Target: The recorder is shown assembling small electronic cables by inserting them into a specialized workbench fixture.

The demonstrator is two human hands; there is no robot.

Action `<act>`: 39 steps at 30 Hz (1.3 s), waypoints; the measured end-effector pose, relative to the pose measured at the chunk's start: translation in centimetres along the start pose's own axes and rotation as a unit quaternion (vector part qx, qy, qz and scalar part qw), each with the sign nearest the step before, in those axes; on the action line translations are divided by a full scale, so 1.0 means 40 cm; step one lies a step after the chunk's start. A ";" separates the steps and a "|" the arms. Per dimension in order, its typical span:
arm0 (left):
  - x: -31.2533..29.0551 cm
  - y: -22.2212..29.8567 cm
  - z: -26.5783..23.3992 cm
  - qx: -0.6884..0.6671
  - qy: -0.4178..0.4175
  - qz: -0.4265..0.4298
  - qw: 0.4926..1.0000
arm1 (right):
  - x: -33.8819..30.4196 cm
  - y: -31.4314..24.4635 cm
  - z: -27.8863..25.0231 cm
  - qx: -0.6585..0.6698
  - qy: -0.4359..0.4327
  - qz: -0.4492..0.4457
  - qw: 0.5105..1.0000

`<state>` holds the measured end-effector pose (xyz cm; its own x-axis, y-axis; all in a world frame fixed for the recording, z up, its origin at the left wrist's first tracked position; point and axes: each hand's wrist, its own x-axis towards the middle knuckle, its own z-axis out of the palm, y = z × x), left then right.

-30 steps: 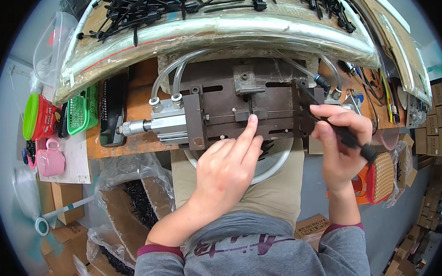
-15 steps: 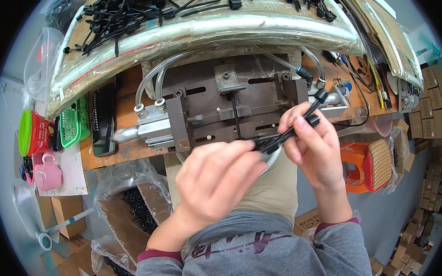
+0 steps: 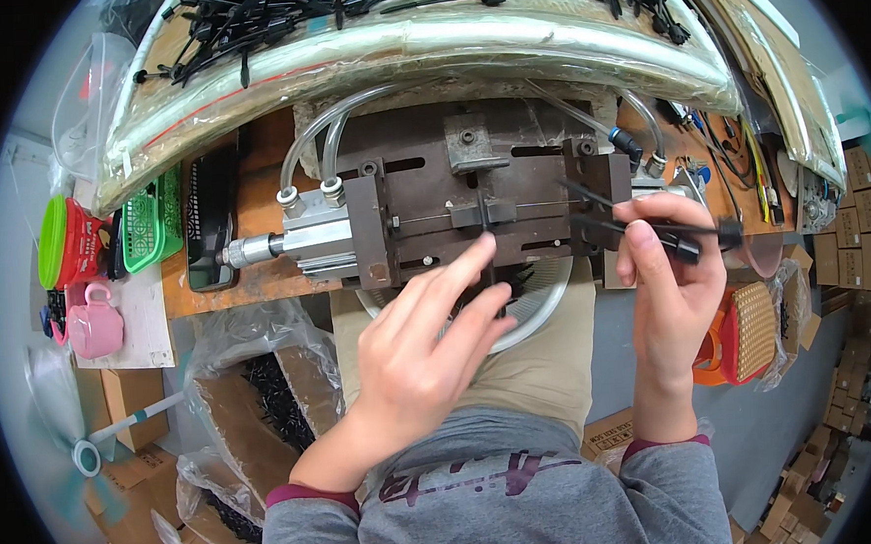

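Observation:
My right hand [image 3: 674, 269] is closed on black cable ties [image 3: 685, 249] with blocky heads, their thin tails pointing left over the clamping fixture [image 3: 421, 189]. Another black cable tie [image 3: 484, 199] lies lengthwise in the fixture's middle, between small metal blocks. My left hand [image 3: 424, 342] is at the fixture's front edge with its fingers apart. Its index fingertip reaches the near end of that tie; whether it presses on it I cannot tell. Under the fingers, on my lap, a white round basket [image 3: 546, 315] holds black pieces, partly hidden.
A plastic-wrapped shelf [image 3: 424, 56] heaped with black cable ties [image 3: 245, 26] spans the back. Air cylinders [image 3: 321, 241] with clear hoses [image 3: 296, 146] flank the fixture. A green basket [image 3: 152, 223] and pink cup [image 3: 95, 324] stand left, a fan [image 3: 79, 429] below, an orange stool [image 3: 739, 335] right.
My right hand has moved right with the ties, away from my left hand. My left hand has opened and reached forward to the fixture. The whole view has shifted slightly.

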<state>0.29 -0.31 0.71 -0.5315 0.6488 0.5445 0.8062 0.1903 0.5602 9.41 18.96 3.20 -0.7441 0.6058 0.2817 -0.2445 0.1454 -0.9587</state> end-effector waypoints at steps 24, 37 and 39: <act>0.008 0.041 -0.023 -0.216 -0.033 -0.018 0.976 | -0.001 0.063 0.045 -0.386 -0.106 -0.401 0.824; 0.014 -0.025 0.050 0.116 -0.032 0.002 0.993 | -0.010 0.054 0.006 -0.275 -0.013 -0.256 0.927; 0.018 -0.025 0.046 0.117 -0.044 -0.001 0.992 | -0.012 0.053 -0.001 -0.249 -0.028 -0.252 0.935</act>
<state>-0.42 1.30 -0.60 -0.5161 0.7086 0.4812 0.8492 0.3500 0.3953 9.29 19.00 1.04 -0.6476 0.3216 0.6908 -0.2632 0.7563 -0.5989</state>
